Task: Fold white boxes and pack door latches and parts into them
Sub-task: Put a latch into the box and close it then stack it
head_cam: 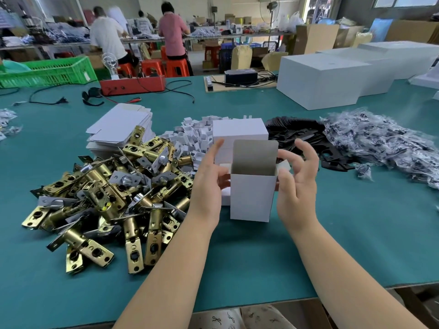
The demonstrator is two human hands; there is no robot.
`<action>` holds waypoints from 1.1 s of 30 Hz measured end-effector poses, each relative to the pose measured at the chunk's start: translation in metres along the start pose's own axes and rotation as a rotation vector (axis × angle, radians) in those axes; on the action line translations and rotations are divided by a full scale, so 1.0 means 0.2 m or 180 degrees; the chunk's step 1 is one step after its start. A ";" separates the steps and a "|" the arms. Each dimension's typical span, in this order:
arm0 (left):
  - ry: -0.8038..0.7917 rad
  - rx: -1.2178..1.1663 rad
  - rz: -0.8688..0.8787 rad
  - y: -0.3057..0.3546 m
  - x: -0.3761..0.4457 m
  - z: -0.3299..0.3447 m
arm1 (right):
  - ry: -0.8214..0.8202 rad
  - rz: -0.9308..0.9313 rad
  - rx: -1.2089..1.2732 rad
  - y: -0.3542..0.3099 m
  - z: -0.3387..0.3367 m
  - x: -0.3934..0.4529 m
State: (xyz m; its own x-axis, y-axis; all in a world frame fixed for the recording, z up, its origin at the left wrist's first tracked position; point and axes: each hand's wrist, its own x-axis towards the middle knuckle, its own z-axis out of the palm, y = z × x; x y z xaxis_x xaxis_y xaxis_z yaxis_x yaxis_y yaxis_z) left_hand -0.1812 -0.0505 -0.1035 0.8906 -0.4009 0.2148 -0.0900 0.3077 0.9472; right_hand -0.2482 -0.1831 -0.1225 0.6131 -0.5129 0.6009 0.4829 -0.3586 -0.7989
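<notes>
Both forearms reach out from the near edge of the green table [237,262], and the small white box [251,195] stands upright between the hands, its top open and its lid flap pointing straight up.

On the far left lies a heap of brass door latches [107,198], tumbled over one another, and just behind it a stack of flat white box blanks [121,127].

The left hand [209,184] comes next, wrist straight, its palm turned toward the box. Its forefinger points up along the box's left side while the thumb and lower fingers curl in and pinch the left side flap. The box sits tight against this hand.

The right hand [297,181] stands on the box's other side, thumb tip pressed to the upper right corner by the small side flap, the other fingers spread and loosely bent in the air, clear of the cardboard.

Right behind the box stands a closed white box [240,131]. Farther right lie black plates [306,136], then a mound of small clear bags [380,138] holding parts.
</notes>
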 end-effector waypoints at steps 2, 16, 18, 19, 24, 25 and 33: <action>0.0205 0.0195 0.0296 -0.01 0.00 0.01 | 0.0074 -0.0125 -0.0094 -0.01 0.01 0.00; 0.0129 0.1881 0.1718 -0.02 -0.03 -0.01 | 0.0120 0.0548 0.0500 -0.01 0.01 0.02; 0.0035 0.1833 0.1675 -0.03 -0.03 -0.02 | 0.0152 0.0361 0.0473 -0.01 0.01 0.01; -0.0023 0.1669 0.1533 -0.02 -0.03 -0.01 | 0.0145 0.0282 0.0441 -0.01 0.01 0.01; -0.0127 0.1785 0.1066 -0.02 -0.05 0.00 | 0.0257 0.0056 -0.0152 0.02 0.00 0.01; -0.0181 0.2003 0.1051 -0.02 -0.05 -0.01 | 0.0270 0.0009 -0.0338 0.03 -0.01 0.01; -0.0202 0.2772 0.0975 -0.04 -0.04 0.01 | -0.0032 0.0266 -0.0300 0.04 0.01 0.01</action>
State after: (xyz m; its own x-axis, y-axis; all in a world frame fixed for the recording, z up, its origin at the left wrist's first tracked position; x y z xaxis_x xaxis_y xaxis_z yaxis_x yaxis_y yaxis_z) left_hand -0.1888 -0.0508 -0.1123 0.7488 -0.4635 0.4738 -0.6438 -0.3389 0.6860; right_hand -0.2419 -0.1861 -0.1278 0.6551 -0.5364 0.5321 0.3694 -0.3869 -0.8449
